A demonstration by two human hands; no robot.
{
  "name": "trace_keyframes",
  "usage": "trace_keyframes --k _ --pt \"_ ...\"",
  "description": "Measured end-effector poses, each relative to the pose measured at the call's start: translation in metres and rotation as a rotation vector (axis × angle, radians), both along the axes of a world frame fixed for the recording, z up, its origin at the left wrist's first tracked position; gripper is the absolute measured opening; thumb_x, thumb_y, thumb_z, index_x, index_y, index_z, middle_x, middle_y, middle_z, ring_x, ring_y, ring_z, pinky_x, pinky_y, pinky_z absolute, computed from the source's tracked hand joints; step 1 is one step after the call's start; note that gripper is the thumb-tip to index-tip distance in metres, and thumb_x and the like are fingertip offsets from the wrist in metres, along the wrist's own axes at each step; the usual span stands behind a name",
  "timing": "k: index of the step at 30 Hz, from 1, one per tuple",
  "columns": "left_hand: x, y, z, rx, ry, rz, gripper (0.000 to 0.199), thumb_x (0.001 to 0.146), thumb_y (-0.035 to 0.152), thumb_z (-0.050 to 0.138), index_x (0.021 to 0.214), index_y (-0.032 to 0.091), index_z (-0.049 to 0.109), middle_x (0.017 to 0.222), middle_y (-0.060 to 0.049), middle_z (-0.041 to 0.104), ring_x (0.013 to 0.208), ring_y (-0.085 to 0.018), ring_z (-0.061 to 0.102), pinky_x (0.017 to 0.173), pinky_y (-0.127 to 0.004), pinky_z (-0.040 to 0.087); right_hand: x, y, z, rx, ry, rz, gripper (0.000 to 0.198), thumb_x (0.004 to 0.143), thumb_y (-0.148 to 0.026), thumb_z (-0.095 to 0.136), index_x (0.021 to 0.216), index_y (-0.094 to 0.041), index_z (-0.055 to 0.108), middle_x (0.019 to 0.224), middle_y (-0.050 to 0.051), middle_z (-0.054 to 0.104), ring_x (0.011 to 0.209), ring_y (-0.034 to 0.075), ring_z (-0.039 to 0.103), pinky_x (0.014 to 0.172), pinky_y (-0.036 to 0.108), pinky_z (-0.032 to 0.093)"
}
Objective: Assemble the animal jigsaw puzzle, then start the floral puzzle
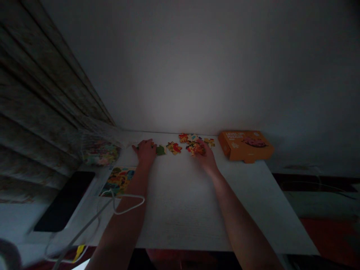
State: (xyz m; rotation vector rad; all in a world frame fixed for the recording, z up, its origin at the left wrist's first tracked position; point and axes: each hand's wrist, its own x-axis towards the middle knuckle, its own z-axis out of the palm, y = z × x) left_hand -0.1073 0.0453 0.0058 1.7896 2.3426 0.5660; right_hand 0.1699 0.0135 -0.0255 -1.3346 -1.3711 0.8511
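My left hand (146, 150) rests palm down at the back left of the white table, with its fingers apart over colourful puzzle pieces that it partly hides. Just right of it lies a green puzzle piece (161, 150), touching or very close to the hand. Further right is a yellow and red puzzle piece (174, 148). My right hand (207, 157) has its fingers curled around an orange and red puzzle piece (194, 148) in a small cluster. Behind it lie more puzzle pieces (188, 138), and a yellowish puzzle piece (210, 142) sits to the right.
An orange puzzle box (244, 145) stands at the back right of the white table (182, 210). On the left are a picture card (118, 180), a plastic-wrapped colourful pack (101, 153), a black phone (66, 200) and a white cable (92, 219) passing over my left forearm. A curtain (36, 112) hangs there.
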Motion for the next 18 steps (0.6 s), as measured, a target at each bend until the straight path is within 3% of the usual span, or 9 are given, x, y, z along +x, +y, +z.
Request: trace_keyframes --k 5,9,13,18 --pt "-0.001 0.003 -0.001 0.014 -0.061 -0.023 0.042 0.093 0.03 0.056 0.133 0.023 0.066 0.139 -0.016 0.062 0.136 -0.036 0.051 0.121 -0.069 0.013 -0.004 -0.001 0.01 -0.132 0.168 0.02 0.032 0.075 -0.046 0.073 0.096 -0.023 0.064 0.085 0.003 0.07 0.081 0.021 0.068 0.076 0.037 0.056" --pt "0.001 0.005 -0.003 0.014 -0.12 -0.128 0.04 0.092 0.025 0.055 0.13 0.028 0.068 0.141 -0.011 0.064 0.143 -0.036 0.043 0.12 -0.072 0.006 -0.017 -0.008 0.01 -0.265 0.209 0.126 0.031 0.069 -0.04 0.078 0.084 -0.023 0.057 0.074 -0.002 0.068 0.069 0.017 0.065 0.064 0.029 0.05" --pt "0.004 0.004 -0.005 0.007 -0.114 -0.206 0.045 0.091 0.019 0.052 0.132 0.028 0.066 0.143 -0.011 0.062 0.145 -0.033 0.043 0.123 -0.066 0.009 -0.027 -0.019 0.014 -0.294 -0.071 0.221 0.031 0.074 -0.026 0.075 0.102 -0.022 0.063 0.07 -0.004 0.066 0.066 0.015 0.063 0.063 0.026 0.044" --pt "0.007 -0.001 -0.001 0.012 -0.037 -0.156 0.043 0.092 0.029 0.055 0.134 0.024 0.064 0.142 -0.015 0.062 0.137 -0.035 0.048 0.12 -0.063 0.018 -0.031 -0.03 0.031 -0.224 -0.509 0.297 0.048 0.089 -0.025 0.068 0.136 -0.022 0.059 0.077 0.0 0.071 0.073 0.018 0.066 0.068 0.028 0.042"
